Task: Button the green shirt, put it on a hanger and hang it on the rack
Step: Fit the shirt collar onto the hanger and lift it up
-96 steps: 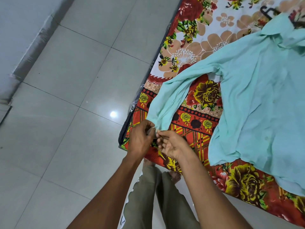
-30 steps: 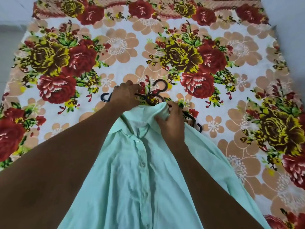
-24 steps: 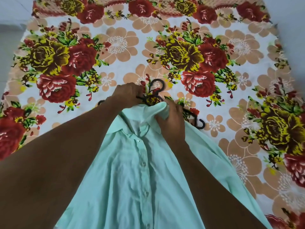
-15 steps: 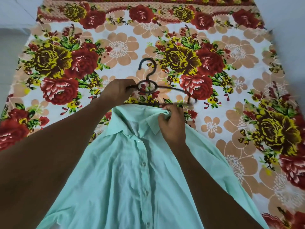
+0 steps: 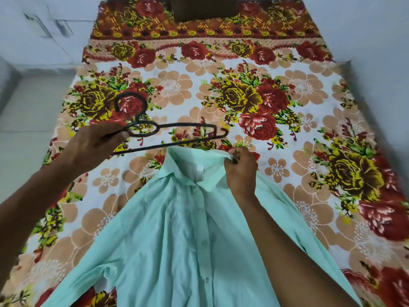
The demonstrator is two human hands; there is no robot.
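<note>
Head view, looking down on a bed (image 5: pixel 332 69) spread with a flowered sheet. At left, the left hand (image 5: pixel 93 149) holds a black hanger (image 5: pixel 168 136) above the sheet, its grip closed round the left arm of the frame; the hook curls up and to the left, the right tip points toward the collar. At centre, the green shirt (image 5: pixel 177 240) lies front up on the bed, the visible part of its placket closed, collar (image 5: pixel 188 169) toward the headboard and just below the hanger. At right, the right hand (image 5: pixel 241 171) pinches the collar's right edge, lifting the neck opening. The step in hand appears to be loading the hanger. Done well, that likely means keeping the neck held open, sliding one hanger arm in under a shoulder first, then tilting the other in, easing the cloth rather than straining the top button. No rack is in view.
</note>
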